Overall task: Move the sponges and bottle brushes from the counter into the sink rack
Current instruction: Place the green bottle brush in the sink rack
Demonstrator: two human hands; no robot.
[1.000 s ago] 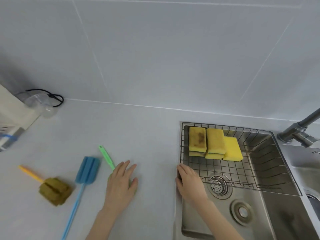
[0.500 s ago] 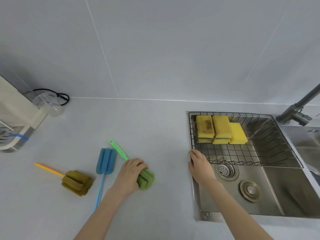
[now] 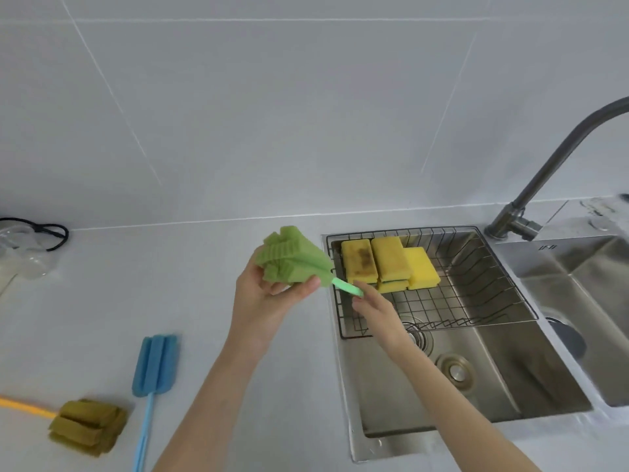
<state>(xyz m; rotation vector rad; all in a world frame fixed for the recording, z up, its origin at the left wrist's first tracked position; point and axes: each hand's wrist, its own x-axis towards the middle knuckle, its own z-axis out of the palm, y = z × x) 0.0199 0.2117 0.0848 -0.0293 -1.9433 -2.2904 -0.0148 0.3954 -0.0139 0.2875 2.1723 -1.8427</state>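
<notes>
I see the steel sink (image 3: pixel 476 386) set into the pale counter (image 3: pixel 170 284), and across its far end sits the wire sink rack (image 3: pixel 483 284). In the rack's far left corner lie the yellow sponges (image 3: pixel 388 264), packed side by side and stacked. My left hand (image 3: pixel 269 301) is closed around the foam head of the green bottle brush (image 3: pixel 292 260), held above the counter just beside the rack's left rim; my right hand (image 3: pixel 374 311) pinches its handle tip over the rack. The blue bottle brush (image 3: pixel 155 366) and the olive bottle brush (image 3: pixel 86 425) lie on the counter, well apart from the sink.
</notes>
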